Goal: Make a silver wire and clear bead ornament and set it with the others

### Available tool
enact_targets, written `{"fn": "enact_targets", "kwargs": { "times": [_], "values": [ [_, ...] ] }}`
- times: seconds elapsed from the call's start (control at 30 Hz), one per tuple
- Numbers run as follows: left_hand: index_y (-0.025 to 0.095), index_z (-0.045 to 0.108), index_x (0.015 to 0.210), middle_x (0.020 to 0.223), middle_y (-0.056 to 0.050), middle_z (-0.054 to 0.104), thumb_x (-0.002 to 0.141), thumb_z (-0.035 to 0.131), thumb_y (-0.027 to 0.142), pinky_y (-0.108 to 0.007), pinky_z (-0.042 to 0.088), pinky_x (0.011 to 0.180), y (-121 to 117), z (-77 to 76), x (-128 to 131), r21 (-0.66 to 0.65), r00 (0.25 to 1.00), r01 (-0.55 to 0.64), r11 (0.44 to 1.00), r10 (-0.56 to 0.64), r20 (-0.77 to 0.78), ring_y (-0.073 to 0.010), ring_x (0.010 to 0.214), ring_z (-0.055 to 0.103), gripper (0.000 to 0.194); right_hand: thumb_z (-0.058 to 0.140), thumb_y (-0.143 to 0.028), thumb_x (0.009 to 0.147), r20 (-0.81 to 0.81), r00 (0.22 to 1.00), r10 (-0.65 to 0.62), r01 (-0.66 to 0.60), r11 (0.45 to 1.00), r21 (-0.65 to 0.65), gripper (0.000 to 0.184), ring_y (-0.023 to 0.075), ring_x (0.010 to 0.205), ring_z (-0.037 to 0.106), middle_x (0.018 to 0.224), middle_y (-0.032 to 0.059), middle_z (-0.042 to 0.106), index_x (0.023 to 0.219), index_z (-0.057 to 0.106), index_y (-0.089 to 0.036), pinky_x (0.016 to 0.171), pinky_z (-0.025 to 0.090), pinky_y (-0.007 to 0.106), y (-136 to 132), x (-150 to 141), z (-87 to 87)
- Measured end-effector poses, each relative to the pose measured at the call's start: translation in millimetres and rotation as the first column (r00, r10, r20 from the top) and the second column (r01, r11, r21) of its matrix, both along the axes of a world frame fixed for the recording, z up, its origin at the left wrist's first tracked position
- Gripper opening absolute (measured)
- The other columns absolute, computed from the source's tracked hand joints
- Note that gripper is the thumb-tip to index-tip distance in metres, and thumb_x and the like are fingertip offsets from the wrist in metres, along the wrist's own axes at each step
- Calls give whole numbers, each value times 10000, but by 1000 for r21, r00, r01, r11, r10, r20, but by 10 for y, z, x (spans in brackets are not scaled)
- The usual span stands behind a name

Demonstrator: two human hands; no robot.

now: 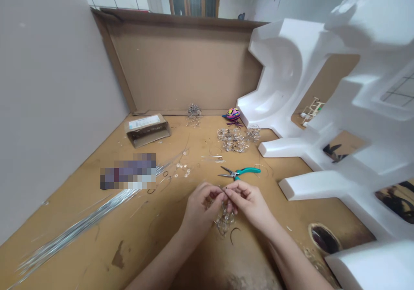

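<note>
Both hands [223, 201] pinching wire-and-bead cluster [224, 221]

left hand [200, 206]: bare, no glove, ring or watch | right hand [249, 203]: bare likewise | forearms: bare, no sleeves in view | nails: short, unpainted

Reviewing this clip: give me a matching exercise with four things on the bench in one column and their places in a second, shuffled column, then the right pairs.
Things:
1. pliers
2. small cardboard box
3. bundle of long wires
4. cluster of clear beads and wire

Places:
A. lying diagonally across the bench's left side
B. held between the left hand and right hand
C. on the bench just beyond the hands, teal handles pointing right
D. far left of the bench, near the upright cardboard sheet

Pairs: 1-C, 2-D, 3-A, 4-B
</note>
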State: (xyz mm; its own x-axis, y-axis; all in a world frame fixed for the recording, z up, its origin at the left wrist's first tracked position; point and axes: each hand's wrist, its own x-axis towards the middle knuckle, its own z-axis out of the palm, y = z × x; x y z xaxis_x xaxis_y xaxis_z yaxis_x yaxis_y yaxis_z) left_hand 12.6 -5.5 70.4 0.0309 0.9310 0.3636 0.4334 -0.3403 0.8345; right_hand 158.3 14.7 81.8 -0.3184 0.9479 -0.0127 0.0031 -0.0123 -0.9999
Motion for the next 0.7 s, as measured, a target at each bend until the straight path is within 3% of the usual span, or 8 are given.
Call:
{"fn": "enact_targets", "kwargs": {
  "times": [0.17, 0.27, 0.47, 0.53, 0.7],
  "values": [
    [172, 634, 688, 680, -8, 602, 767, 538, 222, -221, 421, 600, 9, 10, 3, -126, 986, 21, 992, 0, 167, -115, 639, 539, 134, 608, -406, 745, -25, 999, 36, -35, 999, 19, 262, 82, 471, 569, 634, 1, 613, 789, 580, -149, 420, 408, 184, 3, 9, -44],
    [162, 655, 713, 691, -21, 611, 742, 574, 234, -235, 440, 626, 19, 23, -9, -199, 951, 103, 975, -38, 307, -129, 661, 562, 111, 614, -389, 748, -62, 995, 81, -81, 997, 12, 247, 80, 468, 573, 638, 1, 615, 796, 581, -149, 414, 412, 180, 21, 23, -41],
    [146, 619, 707, 595, 4, 607, 707, 636, 274, -269, 465, 603, 8, 89, 16, -291, 739, 399, 869, -117, 663, -129, 554, 581, 130, 636, -354, 741, -109, 981, 160, -163, 987, -17, 225, 96, 447, 585, 613, 0, 622, 820, 599, -147, 395, 432, 190, 54, 65, -40],
    [141, 611, 709, 600, 3, 615, 701, 649, 279, -267, 464, 614, 2, 105, 10, -302, 706, 444, 844, -122, 697, -127, 560, 585, 143, 637, -351, 740, -115, 979, 170, -174, 984, -29, 217, 99, 435, 583, 599, -4, 620, 818, 608, -150, 390, 441, 194, 50, 73, -49],
    [129, 606, 745, 664, -10, 632, 711, 655, 277, -228, 436, 658, 19, 85, -70, -344, 711, 537, 770, -194, 676, -108, 644, 581, 160, 651, -326, 727, -114, 968, 221, -229, 972, -60, 187, 92, 417, 577, 578, -14, 615, 804, 634, -155, 403, 462, 195, 38, 128, -48]
  ]
}}
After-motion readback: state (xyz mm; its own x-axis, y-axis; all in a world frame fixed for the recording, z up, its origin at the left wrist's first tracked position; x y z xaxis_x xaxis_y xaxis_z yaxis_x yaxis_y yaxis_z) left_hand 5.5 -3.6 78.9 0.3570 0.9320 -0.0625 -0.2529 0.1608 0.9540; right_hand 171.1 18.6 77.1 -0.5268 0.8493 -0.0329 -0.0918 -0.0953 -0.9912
